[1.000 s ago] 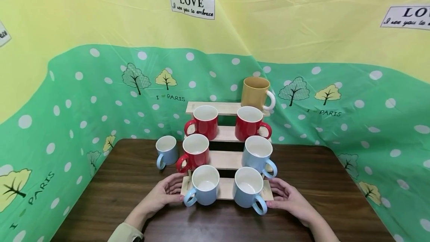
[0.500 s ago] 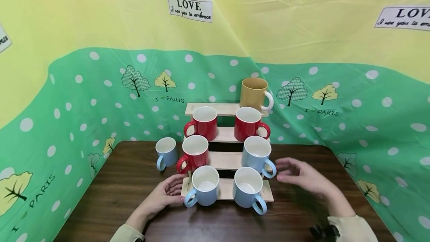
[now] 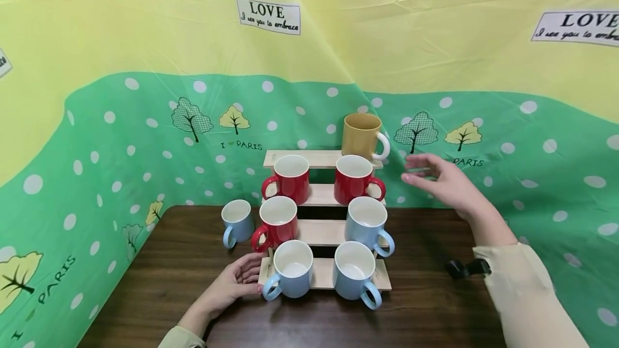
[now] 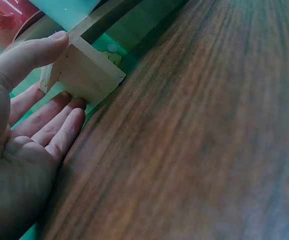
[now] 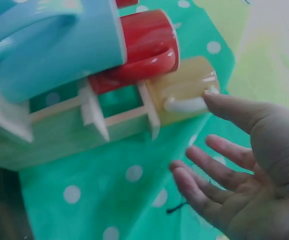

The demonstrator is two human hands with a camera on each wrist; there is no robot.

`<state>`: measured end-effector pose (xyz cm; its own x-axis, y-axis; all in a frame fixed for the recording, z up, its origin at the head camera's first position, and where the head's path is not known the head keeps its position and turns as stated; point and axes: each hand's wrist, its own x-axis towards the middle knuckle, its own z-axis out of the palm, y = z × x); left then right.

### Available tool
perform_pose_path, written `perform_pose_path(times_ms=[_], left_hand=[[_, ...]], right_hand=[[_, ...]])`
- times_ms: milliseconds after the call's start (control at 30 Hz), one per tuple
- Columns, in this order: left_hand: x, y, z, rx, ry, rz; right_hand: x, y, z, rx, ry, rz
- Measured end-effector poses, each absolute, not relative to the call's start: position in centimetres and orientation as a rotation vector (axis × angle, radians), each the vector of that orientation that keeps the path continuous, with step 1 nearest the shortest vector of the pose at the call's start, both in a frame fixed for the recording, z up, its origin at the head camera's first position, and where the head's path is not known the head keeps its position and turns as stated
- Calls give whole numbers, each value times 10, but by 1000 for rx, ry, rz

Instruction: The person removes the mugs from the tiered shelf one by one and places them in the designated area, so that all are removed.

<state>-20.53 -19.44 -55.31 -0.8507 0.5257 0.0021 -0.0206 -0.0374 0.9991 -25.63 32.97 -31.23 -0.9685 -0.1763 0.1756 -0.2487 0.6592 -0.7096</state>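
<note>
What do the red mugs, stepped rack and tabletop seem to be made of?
Red mugs: probably glazed ceramic, glossy, with bright highlights.
Stepped rack: likely bare wood, matte, pale with faint grain.
Tabletop: dark brown with streaky wood grain and a slight sheen; real wood or printed laminate, I can't tell.

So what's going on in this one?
A person is working at a tiered rack of mugs. Their left hand touches the left end of the bottom tier, while the right hand hovers, fingers spread, just to the right of the tan mug on top, not touching it. Below it on the rack stand three red mugs and three blue mugs. One more blue mug stands on the table, left of the rack.
</note>
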Motion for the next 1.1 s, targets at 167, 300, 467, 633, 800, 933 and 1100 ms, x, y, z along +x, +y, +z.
perform_pose_path(times_ms=[167, 300, 467, 633, 800, 933, 1100], left_hand=[[-205, -194, -551, 523, 1866, 1945], [-206, -194, -551, 528, 1867, 1945], [-208, -193, -554, 553, 1853, 1951], [-208, -192, -554, 541, 1859, 1960], [-207, -192, -553, 524, 1864, 1956], [-206, -192, -553, 517, 1863, 1958], [-205, -193, -554, 532, 1856, 1966]], right_hand=[[-285, 309, -294, 346, -2689, 1189], [-307, 298, -289, 366, -2649, 1157], [-322, 292, -281, 364, -2655, 1141], [-332, 285, -271, 360, -2683, 1169], [-339, 278, -268, 348, -2699, 1202], [-342, 273, -268, 355, -2706, 1237], [-349, 266, -270, 356, -2706, 1265]])
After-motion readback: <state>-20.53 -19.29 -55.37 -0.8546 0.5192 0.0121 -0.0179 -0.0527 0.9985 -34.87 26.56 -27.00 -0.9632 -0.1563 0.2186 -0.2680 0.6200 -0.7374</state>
